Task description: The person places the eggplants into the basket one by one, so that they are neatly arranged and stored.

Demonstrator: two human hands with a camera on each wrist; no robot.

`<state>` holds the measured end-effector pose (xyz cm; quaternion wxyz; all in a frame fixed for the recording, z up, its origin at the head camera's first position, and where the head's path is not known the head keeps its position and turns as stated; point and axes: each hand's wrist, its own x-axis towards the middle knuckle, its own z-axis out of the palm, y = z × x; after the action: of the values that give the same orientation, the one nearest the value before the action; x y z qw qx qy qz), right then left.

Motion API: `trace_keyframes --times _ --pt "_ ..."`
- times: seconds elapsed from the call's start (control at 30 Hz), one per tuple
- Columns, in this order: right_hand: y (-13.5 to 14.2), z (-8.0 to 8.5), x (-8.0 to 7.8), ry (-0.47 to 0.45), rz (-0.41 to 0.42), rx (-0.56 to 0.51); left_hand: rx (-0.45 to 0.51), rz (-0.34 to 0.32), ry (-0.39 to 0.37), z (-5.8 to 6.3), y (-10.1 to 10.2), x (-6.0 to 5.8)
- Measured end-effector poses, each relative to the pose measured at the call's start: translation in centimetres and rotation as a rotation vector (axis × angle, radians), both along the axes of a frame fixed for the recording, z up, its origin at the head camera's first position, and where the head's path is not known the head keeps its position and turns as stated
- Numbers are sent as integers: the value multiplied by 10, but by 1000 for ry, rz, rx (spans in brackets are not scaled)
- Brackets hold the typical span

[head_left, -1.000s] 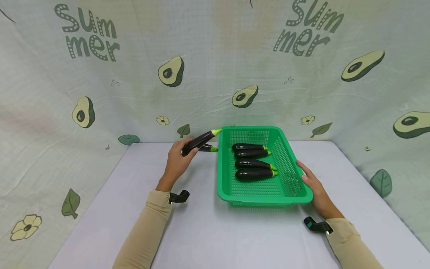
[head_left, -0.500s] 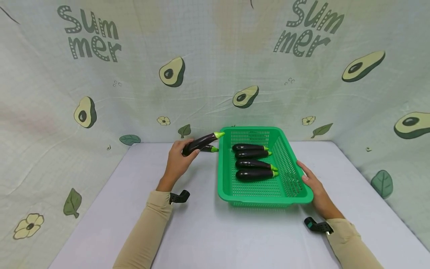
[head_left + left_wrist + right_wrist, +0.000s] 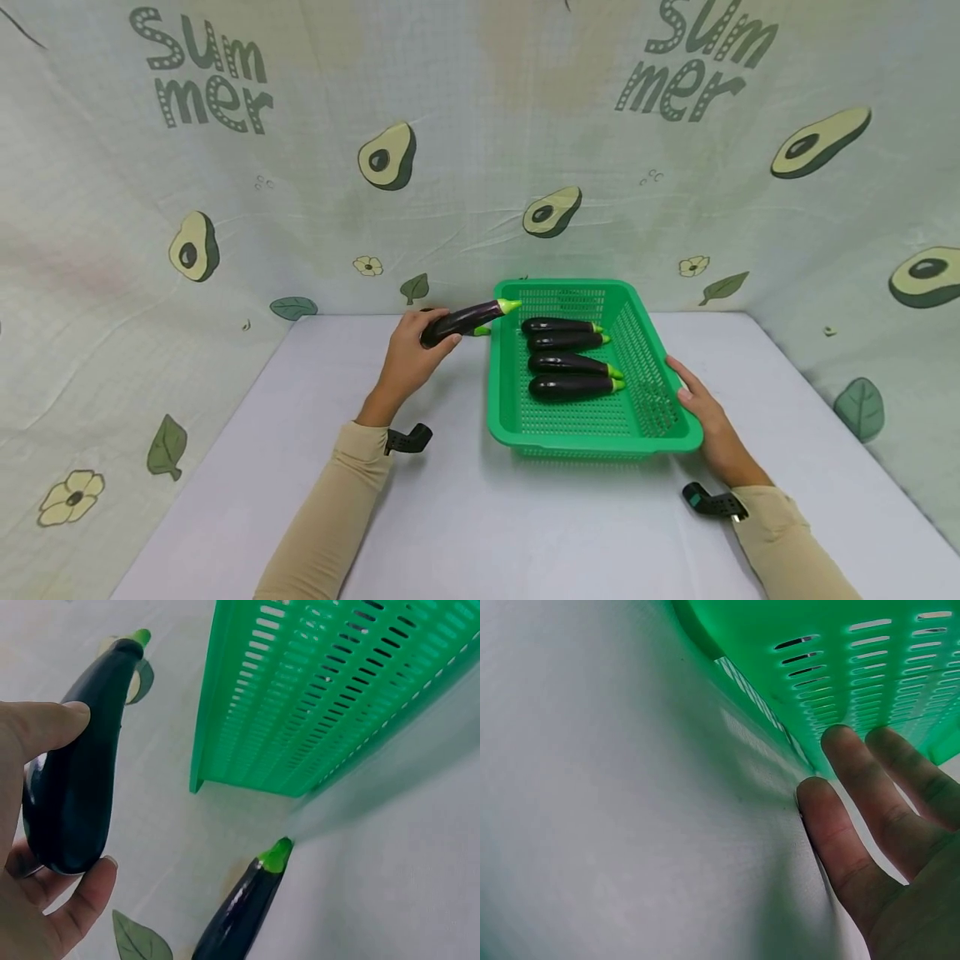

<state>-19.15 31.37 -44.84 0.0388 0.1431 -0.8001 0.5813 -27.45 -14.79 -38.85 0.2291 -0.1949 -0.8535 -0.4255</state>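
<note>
My left hand [image 3: 412, 352] holds a dark purple eggplant [image 3: 463, 322] above the table, its green stem end over the basket's left rim. The left wrist view shows thumb and fingers round this eggplant [image 3: 79, 765]. Below and behind it, another eggplant [image 3: 244, 907] lies outside the basket, mostly hidden in the head view. Several eggplants [image 3: 573, 387] lie side by side in the green plastic basket [image 3: 585, 444]. At the basket's right side is my right hand [image 3: 708, 417]; in the right wrist view its fingers [image 3: 881, 802] extend straight against the perforated outer wall.
A white cloth covers the table [image 3: 450, 525]. Behind it hangs a pale curtain [image 3: 465, 125] printed with avocados, leaves and lettering, close to the basket's far rim. Each wrist wears a black strap mount [image 3: 408, 438].
My left hand has carried the eggplant to the right, so its stem end has passed over the basket's left rim and tilts less steeply. The right hand and basket hold their place.
</note>
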Motion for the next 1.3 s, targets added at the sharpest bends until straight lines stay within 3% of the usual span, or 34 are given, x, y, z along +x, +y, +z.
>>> trace_keyframes --times 0.13,0.77,1.3 --pt "-1 0 1 2 1 -15 -17 -31 -20 3 4 2" --pt "0 -2 -1 18 9 -19 -83 -202 40 1 26 8" --pt "0 -1 0 16 4 -26 -204 -291 7 21 41 10"
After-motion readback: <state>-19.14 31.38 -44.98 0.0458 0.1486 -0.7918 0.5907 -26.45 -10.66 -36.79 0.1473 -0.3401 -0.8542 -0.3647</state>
